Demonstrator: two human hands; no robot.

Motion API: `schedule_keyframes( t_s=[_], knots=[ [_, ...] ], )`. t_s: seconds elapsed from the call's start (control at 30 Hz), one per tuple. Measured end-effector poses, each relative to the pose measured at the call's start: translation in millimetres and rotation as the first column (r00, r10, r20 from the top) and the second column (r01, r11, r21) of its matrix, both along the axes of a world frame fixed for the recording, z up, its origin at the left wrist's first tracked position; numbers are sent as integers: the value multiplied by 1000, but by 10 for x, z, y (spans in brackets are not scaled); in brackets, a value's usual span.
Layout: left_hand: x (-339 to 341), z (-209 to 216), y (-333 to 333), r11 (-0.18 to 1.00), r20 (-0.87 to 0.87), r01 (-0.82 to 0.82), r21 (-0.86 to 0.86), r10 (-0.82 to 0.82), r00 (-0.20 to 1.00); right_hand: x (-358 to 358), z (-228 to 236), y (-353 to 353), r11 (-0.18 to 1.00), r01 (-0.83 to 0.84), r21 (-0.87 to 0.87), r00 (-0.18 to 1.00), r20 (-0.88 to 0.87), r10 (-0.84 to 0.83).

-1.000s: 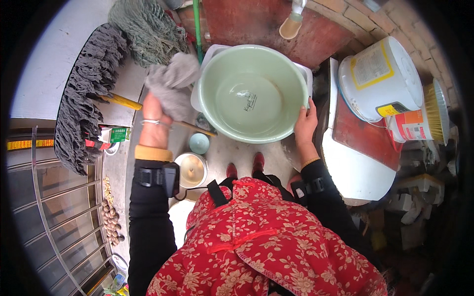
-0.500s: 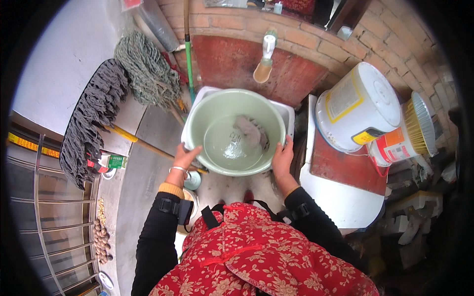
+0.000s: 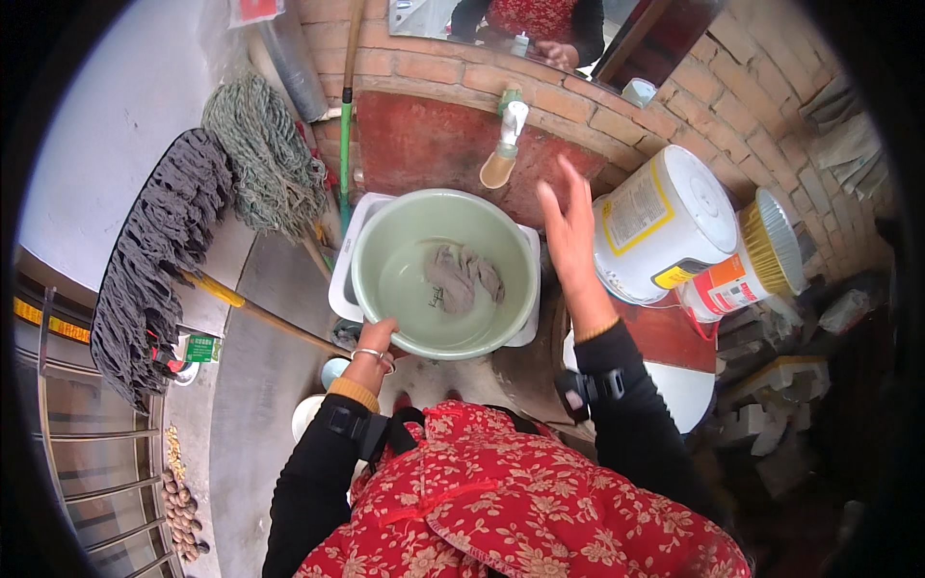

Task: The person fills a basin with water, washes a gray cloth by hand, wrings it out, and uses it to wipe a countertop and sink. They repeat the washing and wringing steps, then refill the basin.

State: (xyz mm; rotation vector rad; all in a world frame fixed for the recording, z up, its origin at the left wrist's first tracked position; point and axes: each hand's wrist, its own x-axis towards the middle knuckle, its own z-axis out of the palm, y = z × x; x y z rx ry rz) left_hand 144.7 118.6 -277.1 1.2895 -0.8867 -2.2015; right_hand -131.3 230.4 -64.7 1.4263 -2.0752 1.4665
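Pale green round basin (image 3: 393, 265), looks plastic, wide and deep, smooth wall with a rolled rim; inside faces up to the camera. It is over a white sink (image 3: 344, 272), whose corners show past the rim at left and right. Dark printed mark on basin floor, partly under the cloth. Grey cloth (image 3: 462, 277): soft, crumpled, bunched into folds with a slight brownish tint, lying on basin floor right of centre, clear of the rim. Water in basin: cannot tell.

Left hand (image 3: 377, 337) grasps basin rim at the near-left edge; fingers partly hidden. Right hand (image 3: 572, 231) holds nothing, raised off to the right of the basin, fingers extended and apart, not touching the rim.

Tap (image 3: 512, 123) with a tan spout (image 3: 497, 170) hangs above the far side of the basin, in front of a red board (image 3: 414, 144). White lidded bucket (image 3: 665, 212) just beside right hand, tilted in view. Dark grey mop (image 3: 159, 260) well left.
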Motion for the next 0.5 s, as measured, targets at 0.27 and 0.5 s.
schedule_keyframes(
  t_s=[0.27, 0.5],
  knots=[
    [-142, 41, -14, 996, 22, 80, 26, -80, 997, -50, 353, -930, 997, 75, -6, 985, 156, -74],
    [-222, 291, 24, 997, -29, 15, 79, -13, 999, -285, 271, -856, 979, -68, -190, 851, 501, 156]
  ],
)
